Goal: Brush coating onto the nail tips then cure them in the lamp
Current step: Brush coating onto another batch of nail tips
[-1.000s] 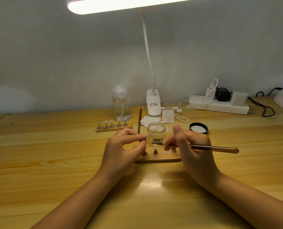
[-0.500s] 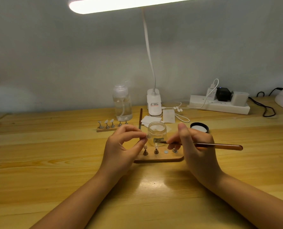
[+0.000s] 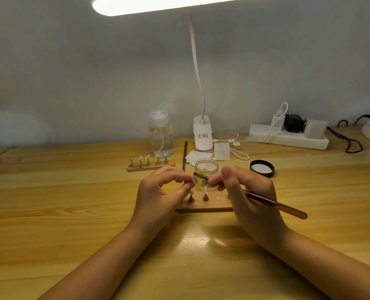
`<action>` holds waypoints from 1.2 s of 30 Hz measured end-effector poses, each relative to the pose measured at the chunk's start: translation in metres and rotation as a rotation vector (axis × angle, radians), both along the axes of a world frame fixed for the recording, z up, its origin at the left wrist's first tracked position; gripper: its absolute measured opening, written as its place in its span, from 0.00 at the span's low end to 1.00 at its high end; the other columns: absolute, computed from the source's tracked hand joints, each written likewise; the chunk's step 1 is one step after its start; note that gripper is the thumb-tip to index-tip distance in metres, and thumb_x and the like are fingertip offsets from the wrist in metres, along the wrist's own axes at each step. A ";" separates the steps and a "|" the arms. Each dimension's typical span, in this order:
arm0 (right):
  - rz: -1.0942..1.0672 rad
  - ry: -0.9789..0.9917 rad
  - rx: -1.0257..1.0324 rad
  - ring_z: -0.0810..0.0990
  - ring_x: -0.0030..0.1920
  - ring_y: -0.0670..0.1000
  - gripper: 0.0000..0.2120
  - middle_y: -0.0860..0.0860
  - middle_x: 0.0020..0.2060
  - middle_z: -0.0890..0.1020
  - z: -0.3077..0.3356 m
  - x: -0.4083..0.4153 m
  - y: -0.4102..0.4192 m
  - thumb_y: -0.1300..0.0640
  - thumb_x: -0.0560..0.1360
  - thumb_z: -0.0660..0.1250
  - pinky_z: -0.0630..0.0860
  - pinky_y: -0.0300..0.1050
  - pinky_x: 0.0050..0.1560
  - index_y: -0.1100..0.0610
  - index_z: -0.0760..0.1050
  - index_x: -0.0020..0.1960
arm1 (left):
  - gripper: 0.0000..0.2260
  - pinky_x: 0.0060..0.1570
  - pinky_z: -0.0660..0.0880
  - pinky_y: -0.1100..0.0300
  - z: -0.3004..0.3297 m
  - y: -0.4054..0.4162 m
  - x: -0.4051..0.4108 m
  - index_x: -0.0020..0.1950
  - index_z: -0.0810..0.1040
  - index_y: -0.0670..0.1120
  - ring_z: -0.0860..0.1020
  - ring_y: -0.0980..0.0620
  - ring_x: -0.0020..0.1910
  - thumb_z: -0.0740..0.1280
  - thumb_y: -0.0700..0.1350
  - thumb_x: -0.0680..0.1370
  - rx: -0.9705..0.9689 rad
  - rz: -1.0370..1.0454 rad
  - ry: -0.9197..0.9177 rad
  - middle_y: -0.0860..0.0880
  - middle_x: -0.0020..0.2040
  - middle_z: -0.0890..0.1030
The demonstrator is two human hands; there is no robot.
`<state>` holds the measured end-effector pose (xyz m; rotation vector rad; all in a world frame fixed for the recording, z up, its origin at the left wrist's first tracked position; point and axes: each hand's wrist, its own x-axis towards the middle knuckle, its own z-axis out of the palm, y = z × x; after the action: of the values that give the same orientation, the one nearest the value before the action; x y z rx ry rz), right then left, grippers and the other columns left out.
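Head view: brush (image 3: 266, 201) at nail tip (image 3: 194, 181)

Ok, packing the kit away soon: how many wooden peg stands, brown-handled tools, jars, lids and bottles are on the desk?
Wooden peg stands: 2, far stand, near stand
Brown-handled thin tools: 2, held tool, lying tool
Clear glass jar: 1
Round black lid: 1
Clear plastic pump bottle: 1
Total: 7

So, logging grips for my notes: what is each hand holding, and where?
Left hand pinches a clear nail tip at its stand; right hand grips the brown brush near its bristle end.
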<state>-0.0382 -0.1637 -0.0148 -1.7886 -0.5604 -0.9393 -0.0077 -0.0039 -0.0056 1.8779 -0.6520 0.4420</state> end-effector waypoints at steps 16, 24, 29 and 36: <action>-0.019 -0.021 -0.026 0.79 0.37 0.40 0.20 0.48 0.33 0.80 0.000 0.001 0.001 0.50 0.77 0.55 0.73 0.31 0.38 0.61 0.78 0.39 | 0.13 0.43 0.73 0.71 -0.002 0.001 0.002 0.41 0.79 0.56 0.77 0.58 0.41 0.72 0.37 0.68 0.006 0.024 0.018 0.55 0.39 0.80; -0.003 0.010 0.056 0.79 0.34 0.40 0.21 0.45 0.31 0.78 0.001 0.000 0.000 0.46 0.77 0.53 0.72 0.30 0.36 0.57 0.76 0.37 | 0.12 0.39 0.73 0.71 -0.002 0.000 0.002 0.41 0.80 0.56 0.76 0.60 0.40 0.72 0.38 0.68 -0.003 0.014 0.039 0.56 0.39 0.80; -0.016 0.012 -0.013 0.79 0.36 0.42 0.22 0.49 0.33 0.80 0.001 0.001 0.001 0.48 0.77 0.54 0.74 0.32 0.38 0.62 0.78 0.39 | 0.13 0.38 0.72 0.72 -0.002 0.000 0.002 0.40 0.80 0.56 0.75 0.60 0.40 0.72 0.37 0.68 0.003 0.025 0.040 0.56 0.39 0.80; 0.004 0.040 0.088 0.78 0.33 0.41 0.21 0.46 0.30 0.78 0.002 -0.002 0.000 0.46 0.77 0.53 0.72 0.30 0.35 0.56 0.76 0.36 | 0.13 0.38 0.71 0.73 -0.001 -0.001 0.002 0.40 0.80 0.56 0.75 0.62 0.40 0.73 0.37 0.68 0.005 0.022 0.041 0.57 0.38 0.80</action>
<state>-0.0403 -0.1638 -0.0128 -1.7229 -0.4900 -0.9102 -0.0061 -0.0052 -0.0070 1.8957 -0.6059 0.4153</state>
